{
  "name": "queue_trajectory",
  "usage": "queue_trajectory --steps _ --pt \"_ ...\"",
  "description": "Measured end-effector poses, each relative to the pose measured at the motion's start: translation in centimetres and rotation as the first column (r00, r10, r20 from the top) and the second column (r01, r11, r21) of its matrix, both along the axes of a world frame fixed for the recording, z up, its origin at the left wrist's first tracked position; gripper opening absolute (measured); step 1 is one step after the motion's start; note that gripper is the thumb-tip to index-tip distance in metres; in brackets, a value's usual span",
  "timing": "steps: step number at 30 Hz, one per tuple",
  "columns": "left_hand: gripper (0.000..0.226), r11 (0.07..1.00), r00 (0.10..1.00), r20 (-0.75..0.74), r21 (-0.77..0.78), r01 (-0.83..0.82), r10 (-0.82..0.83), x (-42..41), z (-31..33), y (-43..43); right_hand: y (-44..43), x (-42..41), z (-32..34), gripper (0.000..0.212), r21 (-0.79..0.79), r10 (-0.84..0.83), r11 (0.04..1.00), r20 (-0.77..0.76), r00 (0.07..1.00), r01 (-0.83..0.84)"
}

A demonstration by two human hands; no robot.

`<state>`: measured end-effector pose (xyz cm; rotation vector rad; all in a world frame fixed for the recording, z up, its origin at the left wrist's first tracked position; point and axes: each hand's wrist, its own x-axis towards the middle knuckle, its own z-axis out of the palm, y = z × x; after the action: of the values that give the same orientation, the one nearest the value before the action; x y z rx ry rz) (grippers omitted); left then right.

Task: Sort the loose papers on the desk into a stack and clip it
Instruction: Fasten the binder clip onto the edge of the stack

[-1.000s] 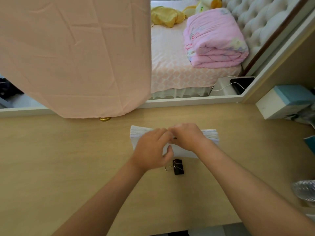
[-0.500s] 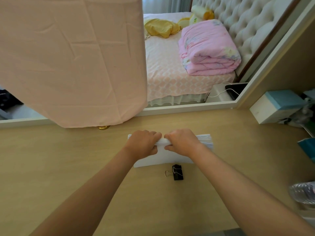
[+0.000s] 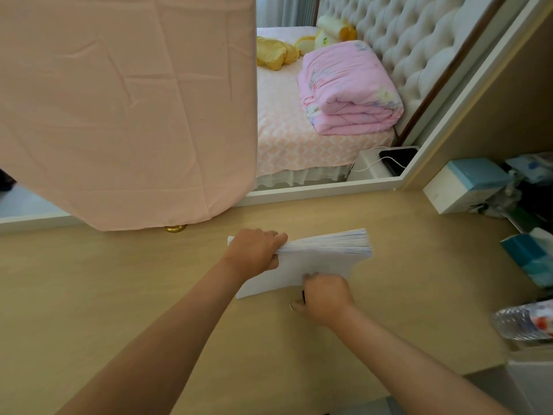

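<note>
I'm seeing left hand [image 3: 254, 254] gripping fanned paper stack [image 3: 326, 260] standing edgewise on desk [image 3: 119, 295]; right hand [image 3: 324, 298] curling fingers round binder clip [image 3: 303, 295], mostly hidden.

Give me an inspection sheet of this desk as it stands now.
Surface: light wooden desk.
Job's things: paper stack propped on its long edge, pages fanned at the right end; binder clip on the desk just before it, mostly hidden.
Clutter: white-and-blue box, teal tissue pack, crinkled clear plastic, all at the right.
Hands: left hand grips the stack's left end; right hand pinches the clip.
Cables: white cable beyond the desk.
Surroundings: hanging pink cloth; folded pink quilt on a bed.
</note>
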<state>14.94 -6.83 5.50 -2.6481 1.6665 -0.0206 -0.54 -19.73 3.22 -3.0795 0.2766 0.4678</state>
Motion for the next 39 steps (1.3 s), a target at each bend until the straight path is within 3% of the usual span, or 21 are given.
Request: queue_trajectory --steps 1,3,7,9,11,13,15,16,19,22,27,30,32,35,39 --pt "0.017 1.000 1.000 -0.001 0.011 -0.007 0.007 0.0 0.1 0.0 -0.1 -0.1 -1.3 0.037 -0.022 -0.082 0.997 -0.115 0.990 0.080" --pt "0.016 0.999 1.000 -0.007 0.028 -0.018 0.018 0.0 0.2 -0.1 -0.7 -0.1 -3.3 0.031 -0.001 -0.146 0.989 -0.164 0.976 0.148" --pt "0.018 0.999 1.000 -0.011 0.032 -0.024 0.024 0.0 0.3 0.0 -1.6 -0.5 -5.4 0.025 0.032 -0.159 0.986 -0.147 0.976 0.166" --pt "0.018 0.999 1.000 -0.015 0.037 -0.025 0.026 0.0 0.3 0.0 -2.2 -0.5 -4.0 0.020 0.171 -0.099 0.978 -0.128 0.987 0.121" --pt "0.018 0.999 0.999 -0.019 0.040 -0.026 0.027 -0.1 0.3 0.0 -2.9 -0.4 -0.6 0.021 0.471 -0.109 0.875 -0.043 0.993 0.116" --pt "0.018 0.999 0.999 -0.022 0.036 -0.027 0.028 -0.2 0.2 0.1 -3.4 -0.1 4.3 0.023 0.714 -0.256 0.694 0.122 0.959 0.095" --pt "0.018 0.999 0.999 -0.023 0.036 -0.030 0.031 -0.2 0.2 0.1 -3.9 0.9 7.9 0.020 0.856 -0.478 0.516 0.249 0.842 0.039" --pt "0.018 0.999 0.999 -0.016 0.037 -0.035 0.036 -0.3 0.2 0.1 -4.2 1.7 9.0 0.016 0.867 -0.552 0.498 0.318 0.771 -0.001" --pt "0.018 0.998 0.999 0.000 0.038 -0.050 0.050 -0.5 0.5 -0.1 -4.0 5.2 10.1 0.012 0.678 -0.502 0.734 0.576 0.645 -0.034" --pt "0.025 0.999 0.999 -0.024 -0.011 -0.045 0.045 -0.6 0.4 -0.1 -2.6 7.5 9.4 0.013 0.460 -0.254 0.878 0.686 0.682 -0.136" --pt "0.015 0.999 1.000 0.000 -0.039 -0.024 0.024 -0.2 -0.4 0.2 -1.7 7.7 7.9 0.024 0.557 -0.158 0.801 0.549 0.821 -0.218" --pt "0.014 0.996 0.996 -0.062 -0.050 -0.067 0.064 -0.4 -0.3 0.1 -2.2 7.4 8.0 0.067 0.643 -0.096 0.746 0.360 0.928 -0.172" --pt "0.019 0.993 0.993 -0.054 -0.050 -0.103 0.100 -0.4 -0.5 0.1 -2.3 7.6 7.9 0.082 0.599 -0.056 0.781 0.353 0.934 -0.179" --pt "0.022 0.986 0.984 -0.085 -0.033 -0.163 0.159 -0.5 -0.3 0.1 -2.2 7.7 7.8 0.082 0.544 -0.018 0.808 0.408 0.913 -0.227" --pt "0.022 0.996 0.995 -0.038 -0.004 -0.090 0.090 -0.7 0.2 0.0 -3.2 7.3 8.8 0.086 0.584 -0.076 0.784 0.427 0.901 -0.210"
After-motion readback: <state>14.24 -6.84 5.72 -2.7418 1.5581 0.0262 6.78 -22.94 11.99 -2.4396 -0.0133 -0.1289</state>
